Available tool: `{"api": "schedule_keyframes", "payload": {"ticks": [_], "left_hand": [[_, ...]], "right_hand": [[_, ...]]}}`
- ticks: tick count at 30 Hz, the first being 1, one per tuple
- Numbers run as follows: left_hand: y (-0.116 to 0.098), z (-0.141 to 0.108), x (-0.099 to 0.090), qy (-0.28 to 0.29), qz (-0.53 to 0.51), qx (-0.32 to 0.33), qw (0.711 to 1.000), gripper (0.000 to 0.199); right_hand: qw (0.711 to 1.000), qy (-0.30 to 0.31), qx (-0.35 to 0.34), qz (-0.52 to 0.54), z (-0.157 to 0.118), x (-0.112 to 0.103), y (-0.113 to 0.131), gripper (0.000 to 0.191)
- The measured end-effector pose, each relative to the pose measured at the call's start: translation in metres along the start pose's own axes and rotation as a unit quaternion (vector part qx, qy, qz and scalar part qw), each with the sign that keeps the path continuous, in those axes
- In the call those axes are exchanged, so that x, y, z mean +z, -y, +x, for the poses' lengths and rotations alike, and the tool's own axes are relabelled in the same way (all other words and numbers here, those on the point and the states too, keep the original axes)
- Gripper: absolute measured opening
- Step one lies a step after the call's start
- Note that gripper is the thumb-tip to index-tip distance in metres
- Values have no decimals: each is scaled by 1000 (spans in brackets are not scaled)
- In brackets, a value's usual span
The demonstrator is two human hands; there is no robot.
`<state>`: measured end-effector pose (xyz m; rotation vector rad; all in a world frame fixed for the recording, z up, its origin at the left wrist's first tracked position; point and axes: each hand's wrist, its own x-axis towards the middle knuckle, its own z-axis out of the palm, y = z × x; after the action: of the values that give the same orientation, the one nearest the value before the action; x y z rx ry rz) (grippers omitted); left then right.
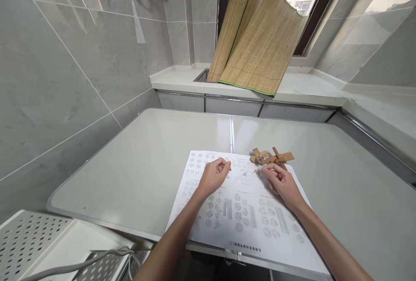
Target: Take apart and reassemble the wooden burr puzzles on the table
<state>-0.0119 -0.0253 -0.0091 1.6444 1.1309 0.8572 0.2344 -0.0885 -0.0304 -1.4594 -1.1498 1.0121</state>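
A large printed paper sheet (240,211) lies on the table, covered with rows of small grey drawings and lines of text. My left hand (216,172) rests over its upper part, fingers curled in; anything inside them is hidden. Farther right, my right hand (281,180) is closed in a pinch above the sheet. Something thin and pale shows at its fingertips, too small to name. Just beyond that hand, at the sheet's top right edge, lie flat wooden pieces: a crossed light-brown group (259,155) and a darker crossed group (280,157).
The pale folding table (130,172) has a centre seam. Behind it, a folded bamboo mat (256,47) leans against the window over a counter (177,82). A white perforated rack (35,233) with a grey cable (84,263) stands at lower left.
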Motion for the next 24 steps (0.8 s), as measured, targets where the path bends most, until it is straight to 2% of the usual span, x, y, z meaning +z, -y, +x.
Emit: {"api": "schedule_keyframes", "payload": {"ticks": [9, 18, 21, 24], "left_hand": [[2, 3, 0, -12, 4, 1, 1000, 42], [-1, 6, -2, -12, 24, -2, 1000, 42], [-1, 6, -2, -11, 29, -4, 1000, 42], [-1, 6, -3, -9, 33, -4, 999, 43]], "right_hand": [[1000, -7, 0, 18, 2, -1, -2, 39], [999, 10, -7, 40, 7, 0, -5, 44], [995, 10, -2, 99, 10, -1, -4, 45], [973, 36, 21, 227, 12, -4, 0, 44]]}}
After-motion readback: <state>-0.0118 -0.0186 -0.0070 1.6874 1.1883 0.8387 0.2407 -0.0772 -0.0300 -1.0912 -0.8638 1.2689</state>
